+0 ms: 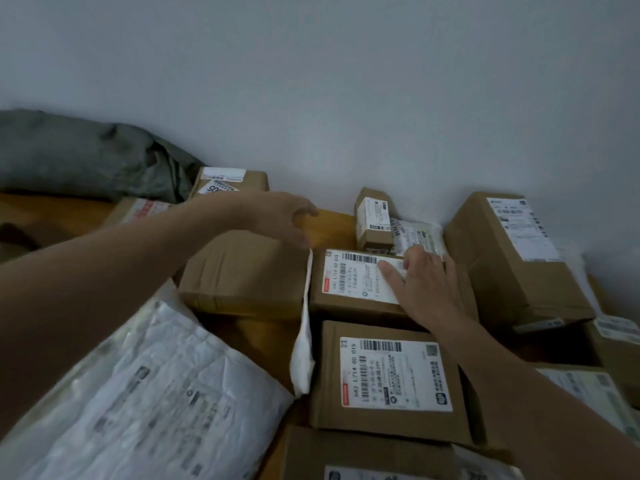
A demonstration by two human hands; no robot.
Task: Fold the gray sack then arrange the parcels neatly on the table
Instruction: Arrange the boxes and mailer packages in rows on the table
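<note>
With the gray sack (79, 157) bundled at upper left, the labelled box (360, 282) at centre should be slid squarely by the flat, spread right hand (427, 282) while the open, empty left hand (280, 216) is kept clear.

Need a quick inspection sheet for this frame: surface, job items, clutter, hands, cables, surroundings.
Surface: wooden table, mostly covered.
Job's things: gray sack bunched at far left against the wall; cardboard parcels, among them a labelled box and an unlabelled box; white mailer bag near left.
Clutter: nothing seen.
Hands: left hand open above the unlabelled box; right hand flat on the labelled box.
Cables: nothing seen.
Surroundings: plain white wall.
</note>
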